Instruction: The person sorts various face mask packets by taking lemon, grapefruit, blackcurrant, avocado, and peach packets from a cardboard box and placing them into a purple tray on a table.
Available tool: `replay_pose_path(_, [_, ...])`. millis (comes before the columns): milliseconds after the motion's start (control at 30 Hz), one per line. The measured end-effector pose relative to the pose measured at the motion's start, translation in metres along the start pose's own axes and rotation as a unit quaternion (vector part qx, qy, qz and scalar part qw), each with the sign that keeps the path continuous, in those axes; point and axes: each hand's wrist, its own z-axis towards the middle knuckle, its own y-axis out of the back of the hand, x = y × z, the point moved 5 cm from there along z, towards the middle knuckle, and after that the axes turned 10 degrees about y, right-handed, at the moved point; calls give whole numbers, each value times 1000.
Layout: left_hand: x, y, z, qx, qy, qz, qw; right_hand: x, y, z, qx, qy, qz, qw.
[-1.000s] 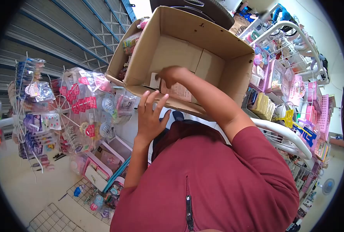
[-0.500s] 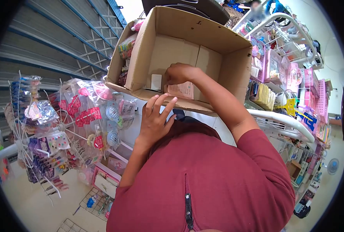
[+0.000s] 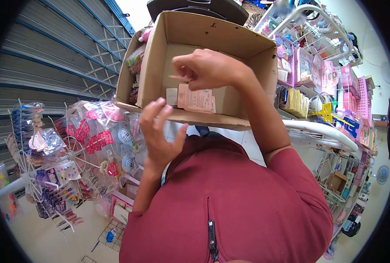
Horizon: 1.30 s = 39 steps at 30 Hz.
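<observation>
A large cardboard box [image 3: 230, 118] stands open in front of me. Low in its near left corner lie a pink printed carton [image 3: 197, 100] and, just left of it, a small white box [image 3: 171, 97]. Over the pink carton hovers my right hand [image 3: 208, 69], its fingers curled inward; a thin pale sliver shows at the fingertips, too blurred to name. My left hand [image 3: 160, 136] is raised at the near left rim, fingers spread, holding nothing.
A narrow side section of the box holds colourful packets [image 3: 136, 59]. To the left, a wire rack [image 3: 72, 153] carries hanging packaged trinkets. A white-framed shelf [image 3: 322, 131] with pink goods stands close on the right. A blue-grey folding shutter [image 3: 67, 48] lies behind left.
My right hand has lifted up off the pink carton, which now shows more fully. My left hand has come away from the box rim, moving left and down, with fingers spreading.
</observation>
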Motion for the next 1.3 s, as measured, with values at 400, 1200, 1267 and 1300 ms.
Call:
replay_pose_path(400, [61,40,-22,-62,263,-445,854,-98,-56,38,90,-34,200,975])
replay_pose_path(1200, [64,44,-76,-97,315,-482,812,-126,-241,45,317,-142,-177,921])
replay_pose_path(1267, [61,43,-73,-103,326,-480,808,-124,-232,42,345,-138,-177,911])
replay_pose_path(1300, [62,43,-73,-111,340,-479,802,-121,-226,38,378,-154,-139,902])
